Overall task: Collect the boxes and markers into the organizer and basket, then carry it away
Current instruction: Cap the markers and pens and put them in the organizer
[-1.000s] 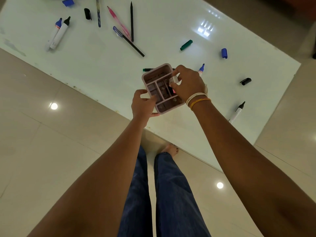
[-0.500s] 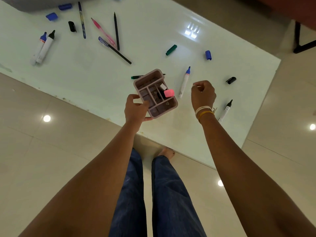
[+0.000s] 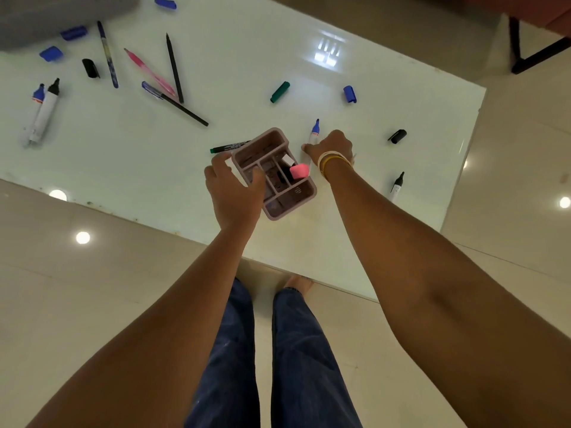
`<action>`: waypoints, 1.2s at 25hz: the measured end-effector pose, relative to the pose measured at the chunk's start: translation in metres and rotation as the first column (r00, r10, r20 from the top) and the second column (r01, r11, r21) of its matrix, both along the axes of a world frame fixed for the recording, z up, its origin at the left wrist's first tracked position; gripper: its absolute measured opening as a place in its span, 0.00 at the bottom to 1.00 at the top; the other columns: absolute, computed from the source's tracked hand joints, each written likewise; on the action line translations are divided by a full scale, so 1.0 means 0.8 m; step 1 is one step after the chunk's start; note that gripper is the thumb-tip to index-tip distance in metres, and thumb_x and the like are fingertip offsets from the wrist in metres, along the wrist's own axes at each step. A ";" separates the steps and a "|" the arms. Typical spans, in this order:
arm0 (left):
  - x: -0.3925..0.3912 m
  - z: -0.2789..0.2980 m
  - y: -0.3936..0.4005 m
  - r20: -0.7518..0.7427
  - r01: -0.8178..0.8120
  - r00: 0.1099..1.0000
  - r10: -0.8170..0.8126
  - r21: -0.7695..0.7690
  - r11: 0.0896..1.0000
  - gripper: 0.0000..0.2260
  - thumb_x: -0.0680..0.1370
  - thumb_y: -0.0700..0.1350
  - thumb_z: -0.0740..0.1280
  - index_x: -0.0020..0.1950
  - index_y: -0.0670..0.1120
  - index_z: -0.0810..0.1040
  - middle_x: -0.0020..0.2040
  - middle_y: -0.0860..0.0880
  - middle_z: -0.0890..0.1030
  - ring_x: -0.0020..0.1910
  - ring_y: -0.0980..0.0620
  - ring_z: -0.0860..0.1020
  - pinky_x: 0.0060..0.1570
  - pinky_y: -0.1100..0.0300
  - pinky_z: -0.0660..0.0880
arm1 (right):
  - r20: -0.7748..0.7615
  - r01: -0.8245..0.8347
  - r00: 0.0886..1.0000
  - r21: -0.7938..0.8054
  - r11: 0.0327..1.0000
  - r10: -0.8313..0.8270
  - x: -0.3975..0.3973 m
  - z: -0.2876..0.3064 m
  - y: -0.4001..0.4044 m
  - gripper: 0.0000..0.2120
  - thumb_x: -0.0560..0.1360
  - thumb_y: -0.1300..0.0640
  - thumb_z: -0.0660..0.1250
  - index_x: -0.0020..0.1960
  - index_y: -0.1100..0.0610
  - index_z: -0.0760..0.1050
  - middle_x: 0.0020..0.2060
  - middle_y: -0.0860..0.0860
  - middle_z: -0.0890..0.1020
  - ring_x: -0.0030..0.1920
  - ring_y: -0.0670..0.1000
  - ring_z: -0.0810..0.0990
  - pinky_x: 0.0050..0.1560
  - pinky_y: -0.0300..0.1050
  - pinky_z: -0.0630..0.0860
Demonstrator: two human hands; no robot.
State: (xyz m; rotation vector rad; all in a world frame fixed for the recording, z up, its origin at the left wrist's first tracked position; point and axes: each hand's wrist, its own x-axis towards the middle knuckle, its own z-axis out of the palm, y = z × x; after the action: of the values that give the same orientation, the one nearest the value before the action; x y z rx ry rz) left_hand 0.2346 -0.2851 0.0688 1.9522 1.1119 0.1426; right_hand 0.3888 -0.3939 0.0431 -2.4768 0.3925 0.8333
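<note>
1. Table (image 3: 278, 41): glossy white top carrying scattered pens, markers and loose caps; a grey basket (image 3: 46, 17) shows at the far left corner.
2. Organizer (image 3: 275, 173): a pinkish divided tray held above the near edge of the table. Its long axis runs from far-left to near-right. It looks like stiff, light plastic, so I judge one hand on a side wall is enough, though it would tip if loaded unevenly. A pink-capped marker (image 3: 298, 169) already stands tilted in a right-hand compartment.
3. Left hand (image 3: 234, 193): fingers curled over the organizer's left wall, thumb across a divider, gripping it.
4. Right hand (image 3: 332, 148): down at the table just right of the organizer, fingers bent onto the barrel of the blue-tipped marker (image 3: 314, 134); whether the pinch has fully closed I cannot tell.
5. That marker lies flat, uncapped blue tip pointing far, long axis near-to-far. It should be light, rigid and smooth, likely to roll on the slick surface; mid-barrel is the best hold, away from the inky tip.
6. Green pen (image 3: 230, 147): just left of the organizer, lying left-to-right.
</note>
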 end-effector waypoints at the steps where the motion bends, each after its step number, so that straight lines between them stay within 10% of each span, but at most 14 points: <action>1: 0.008 0.005 0.002 0.020 0.050 0.998 -0.052 0.102 0.993 0.22 0.74 0.49 0.67 0.66 0.45 0.70 0.60 0.44 0.74 0.58 0.49 0.74 0.47 0.61 0.77 | -0.008 -0.024 1.000 -0.023 0.999 0.024 0.003 0.000 0.000 0.25 0.73 0.46 0.72 0.63 0.60 0.72 0.56 0.55 0.80 0.57 0.55 0.80 0.50 0.44 0.74; 6: 0.054 0.029 -0.007 0.032 0.203 0.971 -0.236 0.404 0.892 0.13 0.75 0.45 0.61 0.58 0.46 0.77 0.53 0.44 0.77 0.51 0.47 0.75 0.43 0.55 0.78 | 0.035 0.048 0.998 0.028 0.998 -0.049 0.016 0.000 -0.038 0.18 0.76 0.56 0.63 0.62 0.63 0.72 0.57 0.57 0.80 0.53 0.58 0.79 0.46 0.42 0.70; 13: 0.125 0.021 -0.032 0.057 0.432 0.877 -0.477 0.339 0.836 0.10 0.76 0.41 0.59 0.53 0.46 0.79 0.45 0.47 0.80 0.45 0.47 0.77 0.47 0.53 0.74 | 0.249 0.012 0.969 -0.069 0.998 0.005 0.093 0.009 -0.044 0.20 0.76 0.50 0.67 0.64 0.58 0.69 0.59 0.56 0.78 0.57 0.58 0.80 0.52 0.48 0.75; 22: 0.172 0.025 0.011 0.157 0.247 0.963 -0.221 -0.175 0.953 0.09 0.78 0.40 0.63 0.54 0.43 0.81 0.47 0.46 0.85 0.42 0.52 0.82 0.47 0.62 0.80 | 0.285 -0.001 0.957 0.198 0.980 -0.057 0.085 0.027 0.002 0.13 0.71 0.48 0.73 0.50 0.54 0.77 0.47 0.51 0.83 0.46 0.51 0.81 0.49 0.42 0.77; 26: 0.178 0.049 0.019 0.077 0.004 0.993 0.088 -0.773 0.635 0.14 0.77 0.43 0.70 0.61 0.41 0.79 0.54 0.42 0.84 0.51 0.47 0.83 0.54 0.53 0.81 | 0.402 -0.108 0.915 0.304 0.947 -0.024 0.027 0.064 0.029 0.09 0.71 0.51 0.72 0.47 0.54 0.79 0.40 0.46 0.80 0.41 0.46 0.78 0.39 0.24 0.65; 30: 0.149 0.062 0.028 0.087 -0.060 0.970 0.228 -0.820 0.569 0.06 0.76 0.38 0.69 0.53 0.42 0.82 0.49 0.42 0.84 0.47 0.46 0.82 0.52 0.52 0.81 | 0.367 -0.127 0.930 0.362 0.923 -0.016 -0.013 0.085 0.038 0.11 0.72 0.53 0.71 0.52 0.54 0.75 0.45 0.48 0.77 0.39 0.42 0.74 0.38 0.27 0.64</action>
State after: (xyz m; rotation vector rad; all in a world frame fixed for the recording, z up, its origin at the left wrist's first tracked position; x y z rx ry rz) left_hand 0.3540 -0.2625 0.1184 0.9772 0.9600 -0.1004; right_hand 0.3784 -0.3637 0.1113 -2.2130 0.0190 0.4030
